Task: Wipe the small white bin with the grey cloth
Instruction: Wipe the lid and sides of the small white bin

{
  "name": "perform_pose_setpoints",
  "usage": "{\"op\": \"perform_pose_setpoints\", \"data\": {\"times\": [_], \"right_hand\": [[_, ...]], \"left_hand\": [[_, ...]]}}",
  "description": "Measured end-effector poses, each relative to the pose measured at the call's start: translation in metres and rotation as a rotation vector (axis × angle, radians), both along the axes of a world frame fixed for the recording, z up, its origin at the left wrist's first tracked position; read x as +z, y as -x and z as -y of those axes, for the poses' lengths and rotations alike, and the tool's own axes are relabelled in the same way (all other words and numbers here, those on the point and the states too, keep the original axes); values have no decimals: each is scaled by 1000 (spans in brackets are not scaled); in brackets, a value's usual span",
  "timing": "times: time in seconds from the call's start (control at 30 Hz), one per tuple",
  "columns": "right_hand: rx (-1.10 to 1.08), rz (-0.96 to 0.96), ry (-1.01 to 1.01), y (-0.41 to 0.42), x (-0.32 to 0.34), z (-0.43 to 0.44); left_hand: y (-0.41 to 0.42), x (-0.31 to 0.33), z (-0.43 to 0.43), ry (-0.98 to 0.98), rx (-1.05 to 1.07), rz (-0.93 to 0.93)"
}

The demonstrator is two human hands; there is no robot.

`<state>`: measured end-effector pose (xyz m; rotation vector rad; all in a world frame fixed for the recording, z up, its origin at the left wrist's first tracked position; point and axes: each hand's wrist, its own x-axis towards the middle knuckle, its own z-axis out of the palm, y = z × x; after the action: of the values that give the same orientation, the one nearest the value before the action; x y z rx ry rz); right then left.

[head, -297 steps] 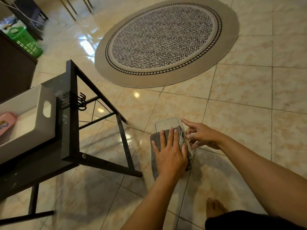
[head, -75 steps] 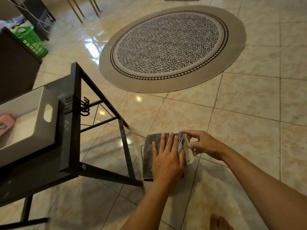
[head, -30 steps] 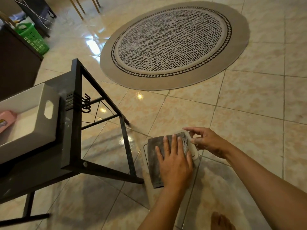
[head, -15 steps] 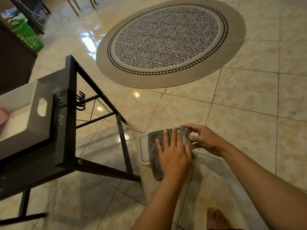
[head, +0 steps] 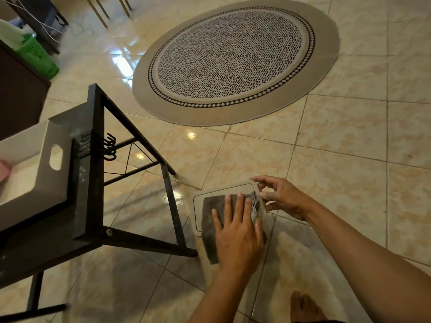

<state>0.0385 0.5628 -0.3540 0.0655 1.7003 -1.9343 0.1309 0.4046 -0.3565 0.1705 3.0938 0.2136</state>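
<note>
Low and centre-right in the frame, the small white bin (head: pixel 224 191) stands on the floor, its top's long axis running toward the viewer. The left hand (head: pixel 238 231) presses the grey cloth (head: pixel 211 220) flat, fingers spread; the right hand (head: pixel 283 197) steadies the bin's right edge, fingers loosely curled.

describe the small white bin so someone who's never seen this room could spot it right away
Start at the round patterned rug, then come nearer across the tiles. Right of the black metal rack stands the small white bin, its flat lid under a grey cloth.
</note>
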Motion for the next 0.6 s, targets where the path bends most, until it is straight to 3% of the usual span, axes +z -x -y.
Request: {"op": "perform_pose_setpoints", "data": {"times": [0.17,0.33,0.5,0.6], "right_hand": [[9,-12,-24,1,4,2],[-3,-3,-24,1,0,1],[-6,-3,-19,2,1,2],[-24,3,-14,2,2,4]], "left_hand": [[6,2,-7,-9,-58,8],[18,0,29,6,124,-3],[12,-1,-7,-33,-26,12],[39,1,4,-5,18,54]]}}
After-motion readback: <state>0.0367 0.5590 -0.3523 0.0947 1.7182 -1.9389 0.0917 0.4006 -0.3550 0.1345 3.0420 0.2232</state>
